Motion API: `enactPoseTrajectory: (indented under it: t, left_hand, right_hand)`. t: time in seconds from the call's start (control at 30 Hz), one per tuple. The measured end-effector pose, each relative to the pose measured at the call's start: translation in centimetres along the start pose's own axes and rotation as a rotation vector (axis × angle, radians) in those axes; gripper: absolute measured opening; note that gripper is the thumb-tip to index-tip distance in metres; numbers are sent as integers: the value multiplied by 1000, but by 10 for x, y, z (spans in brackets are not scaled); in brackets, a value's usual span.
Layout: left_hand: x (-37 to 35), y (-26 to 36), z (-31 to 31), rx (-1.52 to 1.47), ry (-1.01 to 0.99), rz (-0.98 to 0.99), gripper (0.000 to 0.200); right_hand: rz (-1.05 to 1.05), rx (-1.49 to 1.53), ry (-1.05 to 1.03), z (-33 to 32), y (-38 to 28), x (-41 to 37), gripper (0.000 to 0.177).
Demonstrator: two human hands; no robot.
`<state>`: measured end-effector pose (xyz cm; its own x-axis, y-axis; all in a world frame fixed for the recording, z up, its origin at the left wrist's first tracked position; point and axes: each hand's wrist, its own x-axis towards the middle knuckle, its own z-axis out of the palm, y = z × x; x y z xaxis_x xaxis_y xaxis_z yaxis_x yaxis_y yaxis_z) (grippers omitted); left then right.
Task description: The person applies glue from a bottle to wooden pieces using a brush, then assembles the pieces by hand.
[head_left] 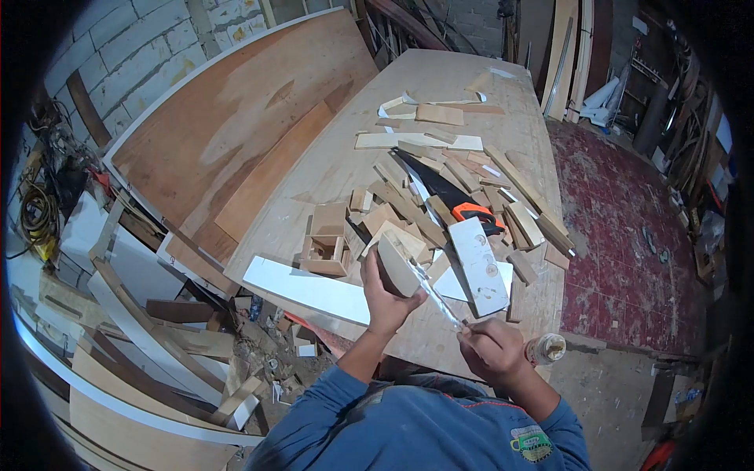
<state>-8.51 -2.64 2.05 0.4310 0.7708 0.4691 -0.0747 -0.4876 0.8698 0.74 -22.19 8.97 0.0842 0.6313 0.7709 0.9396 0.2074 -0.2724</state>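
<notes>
My left hand [383, 302] is closed around a small wooden board [398, 271], tilted up over the near part of the workbench. A thin stick [441, 304] coated in a shiny white substance is pinched in my right hand [495, 351]. Its far end reaches the edge of the board, where white smears show. Beside my right hand stands a small jar [544, 349] with pale stuff at its top. A small open wooden box [326, 247] sits left of the board.
Wood offcuts [408, 206] cover the middle of the workbench [314, 184]. Among them lies a handsaw [440, 188] with an orange and black handle. A white spotted block [479, 267] and a long white strip [306, 288] lie near the front. A large panel [251, 118] leans at left.
</notes>
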Motion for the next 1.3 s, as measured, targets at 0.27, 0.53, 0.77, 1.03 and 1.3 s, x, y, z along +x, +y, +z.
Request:
enactPoseTrajectory:
  t: [0.27,0.53,0.77,1.03,1.3]
  left_hand:
    - [8,-10,2,-353,-33,-132,99]
    - [11,-16,-6,-206,-168,-5,104]
    - [18,1,-22,121,-286,258,110]
    - [16,3,-25,266,-209,291,108]
    - [9,8,-21,369,-89,146,109]
  right_hand:
    - [59,-59,4,-34,9,-10,16]
    - [521,324,119,-45,27,7,14]
    - [685,490,53,-47,47,24,12]
    - [848,680,-50,-50,59,38,11]
    - [505,432,19,-27,55,30,10]
